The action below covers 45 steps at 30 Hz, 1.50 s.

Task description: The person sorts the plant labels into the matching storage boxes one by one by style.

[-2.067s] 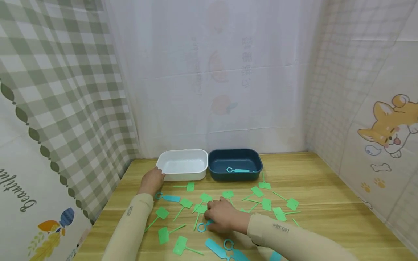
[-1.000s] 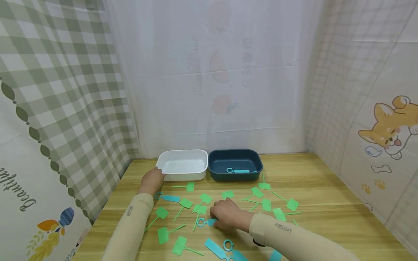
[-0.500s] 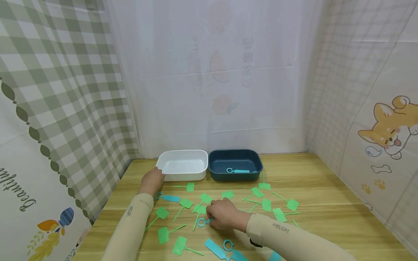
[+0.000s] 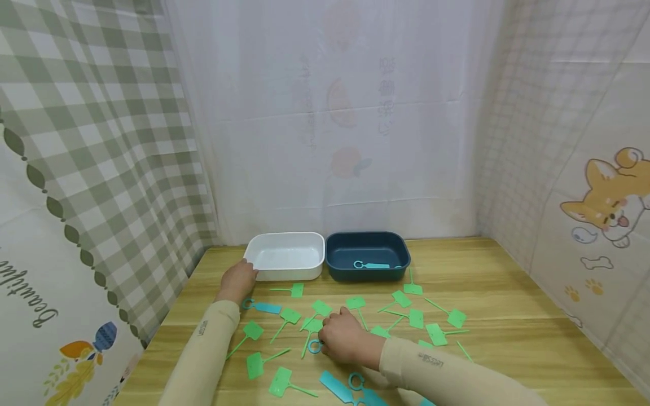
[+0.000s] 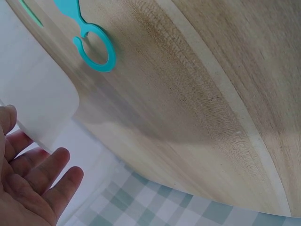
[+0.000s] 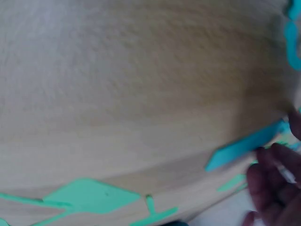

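At the near left corner of the white box (image 4: pixel 284 275), my left hand (image 4: pixel 237 281) grips the rim. The left wrist view shows the thumb outside its wall and fingertips hidden behind the edge. My right hand (image 4: pixel 345 338) pinches a blue ring-ended tag (image 6: pixel 244 145) low over the table; the hand covers most of the tag in the head view, leaving its ring visible. Around the right hand lie several green tags with thin tails, such as one green tag (image 4: pixel 312 326) beside the ring. Another blue tag (image 4: pixel 267 308) lies near the left wrist.
A dark blue box (image 4: pixel 368 274) stands right of the white box, with a blue tag (image 4: pixel 374 265) inside. More blue tags (image 4: pixel 335 385) lie near the front. Green tags (image 4: pixel 457 318) spread over the wooden table (image 4: pixel 528 327). Curtains (image 4: pixel 345 113) hang behind and at both sides.
My right hand shifts a little right, then back left over the blue tag, which turns slightly and is now more covered. My left hand stays on the white box.
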Each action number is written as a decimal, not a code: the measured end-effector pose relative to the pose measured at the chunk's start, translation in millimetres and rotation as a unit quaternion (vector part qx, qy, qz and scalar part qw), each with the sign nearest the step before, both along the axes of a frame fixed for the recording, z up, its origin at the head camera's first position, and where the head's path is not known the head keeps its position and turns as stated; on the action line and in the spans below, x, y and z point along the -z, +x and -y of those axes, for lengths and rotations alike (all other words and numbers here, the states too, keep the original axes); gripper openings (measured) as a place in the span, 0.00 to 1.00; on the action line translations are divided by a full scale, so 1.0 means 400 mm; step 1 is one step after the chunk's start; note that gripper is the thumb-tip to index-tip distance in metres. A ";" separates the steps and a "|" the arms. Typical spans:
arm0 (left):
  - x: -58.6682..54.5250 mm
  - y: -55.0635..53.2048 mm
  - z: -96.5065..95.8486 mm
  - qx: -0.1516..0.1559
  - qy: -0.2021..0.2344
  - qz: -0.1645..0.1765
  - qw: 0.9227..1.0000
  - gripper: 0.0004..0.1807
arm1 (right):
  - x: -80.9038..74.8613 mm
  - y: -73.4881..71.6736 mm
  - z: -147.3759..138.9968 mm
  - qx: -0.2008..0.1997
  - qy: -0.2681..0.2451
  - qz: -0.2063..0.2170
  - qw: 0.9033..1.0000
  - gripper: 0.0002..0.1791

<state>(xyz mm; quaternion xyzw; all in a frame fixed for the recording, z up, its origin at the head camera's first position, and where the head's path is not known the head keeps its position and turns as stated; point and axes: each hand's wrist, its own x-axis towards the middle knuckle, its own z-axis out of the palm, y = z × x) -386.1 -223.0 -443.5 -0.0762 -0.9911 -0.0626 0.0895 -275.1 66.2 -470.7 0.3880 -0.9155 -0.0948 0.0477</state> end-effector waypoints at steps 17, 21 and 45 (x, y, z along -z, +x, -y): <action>-0.005 0.007 -0.003 0.007 -0.019 -0.005 1.000 0.15 | -0.031 -0.029 -0.019 0.134 -0.031 0.169 0.976 0.09; -0.004 0.009 -0.002 0.004 -0.012 -0.008 1.000 0.15 | -0.034 -0.031 -0.018 0.141 -0.036 0.176 0.974 0.10; -0.004 0.006 -0.003 0.001 -0.020 -0.003 1.000 0.15 | -0.174 -0.205 -0.204 0.157 -0.238 -0.012 0.958 0.10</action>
